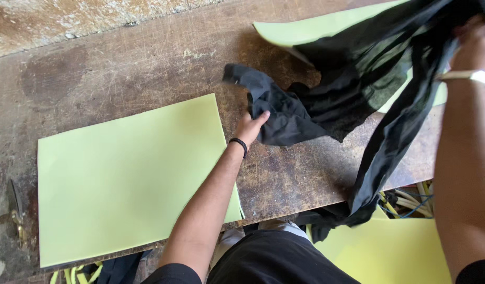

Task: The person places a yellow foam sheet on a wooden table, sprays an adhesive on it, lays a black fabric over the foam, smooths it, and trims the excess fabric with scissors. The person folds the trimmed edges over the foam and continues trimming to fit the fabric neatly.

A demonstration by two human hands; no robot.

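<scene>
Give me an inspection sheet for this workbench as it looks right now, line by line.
Surface: worn, stained wooden table, scratched and discoloured.
Job's things: black fabric, crumpled on the table and lifted at one end; a strip hangs over the near edge.
Clutter: light green sheet lying flat at left; second green sheet partly under the fabric; scissors at the far left edge.
Grippers: left hand grips the fabric on the table; right hand holds the fabric up, wearing a wristwatch.
Cables: yellowish cords below the table edge.
Surroundings: yellow sheet lower down; bare concrete beyond the table.
</scene>
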